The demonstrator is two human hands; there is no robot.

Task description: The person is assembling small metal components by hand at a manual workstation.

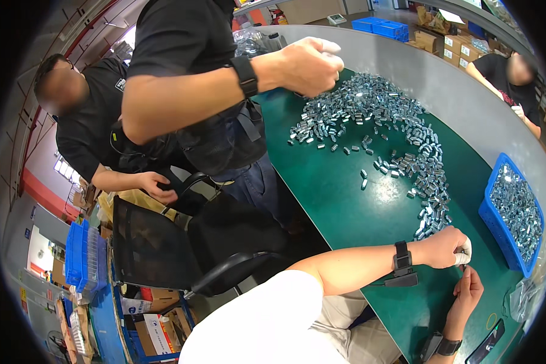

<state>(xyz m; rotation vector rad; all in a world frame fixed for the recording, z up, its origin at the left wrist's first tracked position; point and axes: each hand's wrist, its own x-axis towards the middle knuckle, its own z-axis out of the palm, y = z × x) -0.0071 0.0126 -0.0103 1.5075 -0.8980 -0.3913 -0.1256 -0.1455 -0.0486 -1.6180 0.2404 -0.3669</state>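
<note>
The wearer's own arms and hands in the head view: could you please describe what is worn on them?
The left hand has white tape or finger cots on its fingertips, and its wrist bears a black strap with a small black device hanging below it. The right hand is bare, with a black band on its wrist. Both forearms are bare; a white short sleeve covers the left upper arm.

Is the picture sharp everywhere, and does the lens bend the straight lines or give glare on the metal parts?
Head view: the centre is fairly sharp; the green table edge curves strongly toward the black rim from fisheye distortion; the small metal parts glint under overhead light; the blue bin near the rim looks stretched; the left hand and right hand show little motion blur.
</note>
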